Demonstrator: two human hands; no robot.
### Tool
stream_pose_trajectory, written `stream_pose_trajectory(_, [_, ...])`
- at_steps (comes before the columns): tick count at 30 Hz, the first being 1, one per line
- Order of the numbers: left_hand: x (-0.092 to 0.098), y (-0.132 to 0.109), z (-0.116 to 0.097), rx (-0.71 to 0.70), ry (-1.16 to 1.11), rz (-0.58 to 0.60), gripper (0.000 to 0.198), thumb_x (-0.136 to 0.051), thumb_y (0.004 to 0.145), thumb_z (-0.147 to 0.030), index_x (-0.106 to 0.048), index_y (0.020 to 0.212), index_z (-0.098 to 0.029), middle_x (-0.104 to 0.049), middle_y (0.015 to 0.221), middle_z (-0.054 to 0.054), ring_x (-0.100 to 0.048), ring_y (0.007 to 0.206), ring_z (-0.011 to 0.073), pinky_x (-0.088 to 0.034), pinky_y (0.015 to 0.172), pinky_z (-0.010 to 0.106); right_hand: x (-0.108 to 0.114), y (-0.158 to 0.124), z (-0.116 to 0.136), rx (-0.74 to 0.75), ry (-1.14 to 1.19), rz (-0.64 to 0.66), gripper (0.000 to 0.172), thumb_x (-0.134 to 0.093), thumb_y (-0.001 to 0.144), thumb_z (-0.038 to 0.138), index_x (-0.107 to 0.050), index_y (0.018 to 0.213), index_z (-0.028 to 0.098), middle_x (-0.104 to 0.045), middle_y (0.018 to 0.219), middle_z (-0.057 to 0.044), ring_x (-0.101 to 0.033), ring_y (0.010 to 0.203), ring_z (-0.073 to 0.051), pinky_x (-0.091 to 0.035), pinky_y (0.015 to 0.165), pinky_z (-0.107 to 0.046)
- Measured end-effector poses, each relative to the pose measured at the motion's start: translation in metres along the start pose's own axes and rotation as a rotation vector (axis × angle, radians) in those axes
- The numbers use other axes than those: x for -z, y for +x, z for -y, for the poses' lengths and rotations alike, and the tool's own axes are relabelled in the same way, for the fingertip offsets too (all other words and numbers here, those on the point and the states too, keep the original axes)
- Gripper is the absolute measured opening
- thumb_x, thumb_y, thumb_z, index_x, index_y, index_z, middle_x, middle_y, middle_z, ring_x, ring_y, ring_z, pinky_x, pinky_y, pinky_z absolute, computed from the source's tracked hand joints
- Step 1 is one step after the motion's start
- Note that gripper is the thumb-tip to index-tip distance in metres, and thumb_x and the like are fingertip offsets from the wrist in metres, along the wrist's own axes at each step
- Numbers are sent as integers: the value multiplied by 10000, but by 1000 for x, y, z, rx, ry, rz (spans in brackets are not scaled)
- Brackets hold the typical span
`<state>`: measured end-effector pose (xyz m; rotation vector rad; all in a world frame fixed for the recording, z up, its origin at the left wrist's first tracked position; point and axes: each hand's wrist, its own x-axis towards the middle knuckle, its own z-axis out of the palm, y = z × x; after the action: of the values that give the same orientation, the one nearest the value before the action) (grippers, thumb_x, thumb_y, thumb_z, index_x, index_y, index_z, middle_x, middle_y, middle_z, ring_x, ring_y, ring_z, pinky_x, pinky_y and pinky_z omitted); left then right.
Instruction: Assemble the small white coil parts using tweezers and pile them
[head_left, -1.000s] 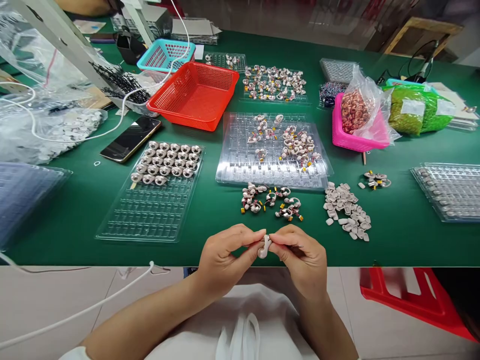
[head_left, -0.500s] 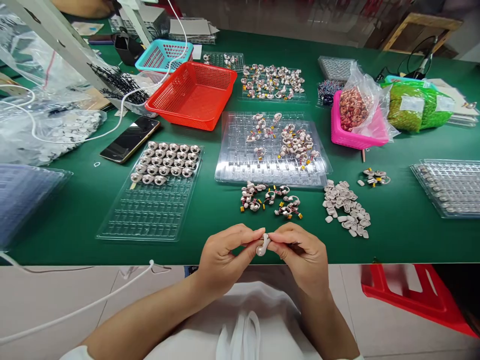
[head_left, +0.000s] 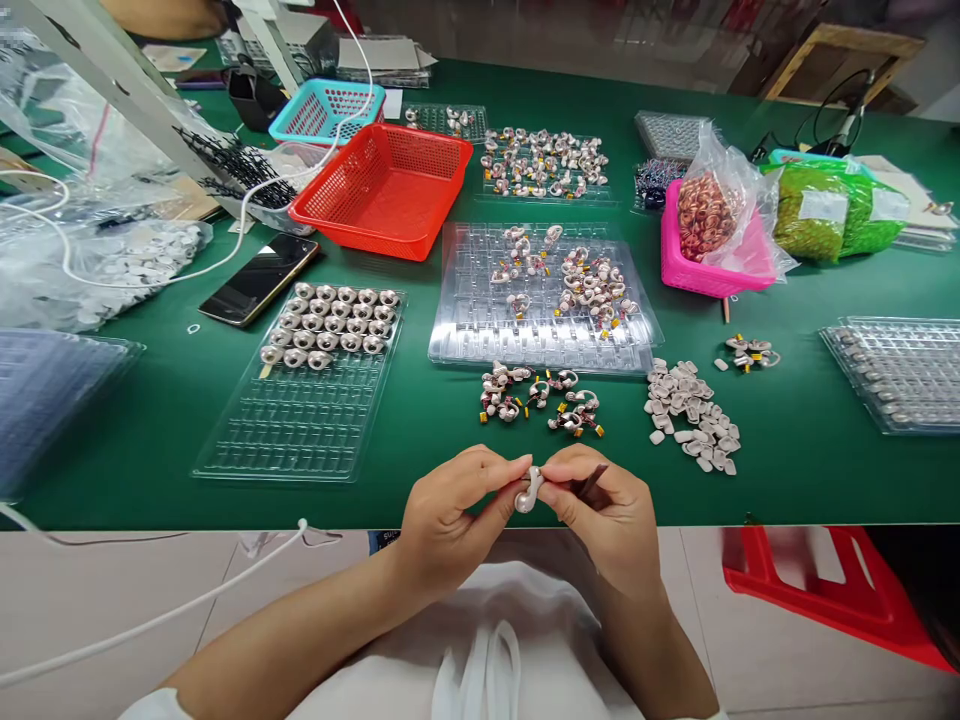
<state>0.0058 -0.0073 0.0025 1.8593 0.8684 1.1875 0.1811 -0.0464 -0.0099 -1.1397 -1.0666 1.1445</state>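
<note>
My left hand (head_left: 457, 515) and my right hand (head_left: 619, 520) meet at the table's front edge. Both pinch a small, shiny beige earphone part (head_left: 529, 492) between thumb and forefinger. A thin dark brown stick-like tool (head_left: 591, 482) pokes up out of my right hand; its kind is unclear. Just beyond my fingers lie several clip-shaped earphone assemblies (head_left: 576, 412) with orange tabs. Right of them is a loose pile of small beige covers (head_left: 694, 410). A clear tray (head_left: 285, 430) to the left carries rows of rounded metallic-beige pieces (head_left: 337, 318).
Stacked clear trays (head_left: 465, 345) with more assemblies stand mid-table. Behind are a red basket (head_left: 405, 195), a blue basket (head_left: 326, 110) and a pink basket (head_left: 720, 270) with bagged copper-coloured parts. A phone (head_left: 259, 280) lies left; a white cable (head_left: 247, 200) crosses there. A red stool (head_left: 832, 590) is at right.
The earphone part has turned slightly in my fingertips. The dark tool in my right hand now sticks up more visibly. Both hands stay in nearly the same place.
</note>
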Motion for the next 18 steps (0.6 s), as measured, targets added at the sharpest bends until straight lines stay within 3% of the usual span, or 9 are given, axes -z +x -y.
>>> stream_pose_trajectory(6, [0,1,-1,69,-30,35,323,-631,904,-41,-764,1156,-191,-745,759,57,-667,693,150,-547,630,238,1,1,-4,-22,34,5,60,-790,834,205,-755,856,248,-684,829,-23,-643,767,-166,-503,606,-274])
stream_pose_trajectory(18, [-3,1,1,52,-43,15,320,-662,874,-25,-776,1130,-179,-736,744,49,-646,662,137,-527,609,222,2,1,-2,16,34,5,105,-786,833,169,-775,862,269,-682,831,-16,-627,728,-145,-460,556,-250])
